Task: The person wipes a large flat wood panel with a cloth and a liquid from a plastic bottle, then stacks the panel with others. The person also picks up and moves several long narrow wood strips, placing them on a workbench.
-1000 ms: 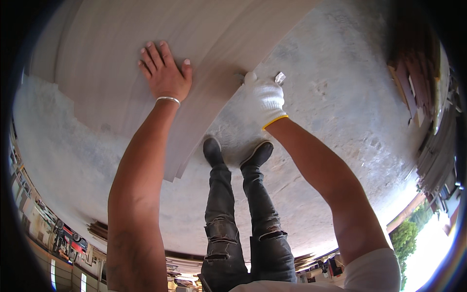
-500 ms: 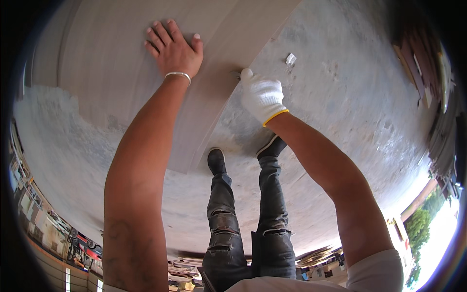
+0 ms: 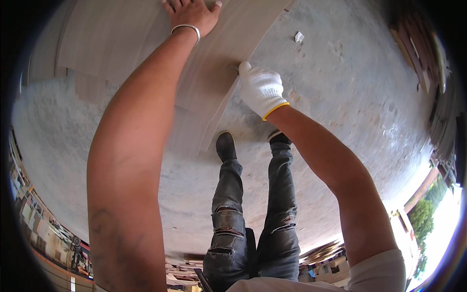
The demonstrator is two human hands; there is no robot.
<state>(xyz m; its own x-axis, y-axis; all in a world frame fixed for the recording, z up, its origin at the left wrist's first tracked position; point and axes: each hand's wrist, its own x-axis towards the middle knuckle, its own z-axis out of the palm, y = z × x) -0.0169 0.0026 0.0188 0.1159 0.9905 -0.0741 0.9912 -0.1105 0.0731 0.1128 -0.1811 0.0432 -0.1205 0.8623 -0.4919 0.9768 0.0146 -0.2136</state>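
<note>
A wide, thin grey-brown wood-grain sheet [image 3: 116, 44] lies ahead of me, with the ends of other sheets showing beneath it. My left hand [image 3: 193, 15] is bare and rests flat on it with fingers apart; the fingertips are partly cut off by the picture's upper edge. My right hand [image 3: 261, 87], in a white knit glove with a yellow cuff, is closed at the sheet's right edge, thumb toward the edge. A small dark-grey thing [image 3: 235, 69] shows beside the thumb on the sheet; its kind is unclear, and the gloved fingers hide what they grip.
A crumpled pale scrap [image 3: 298, 37] lies on the stained concrete floor [image 3: 335, 92]. Stacked boards [image 3: 418, 53] stand at the far right. My dark shoes [image 3: 225, 146] are just short of the sheets' near end. More stacked wood [image 3: 323, 253] shows low behind my legs.
My left hand has slid farther away over the sheet, toward the upper edge. Against the floor scrap, the gloved right hand has come slightly nearer along the sheet's edge. The view has shifted too.
</note>
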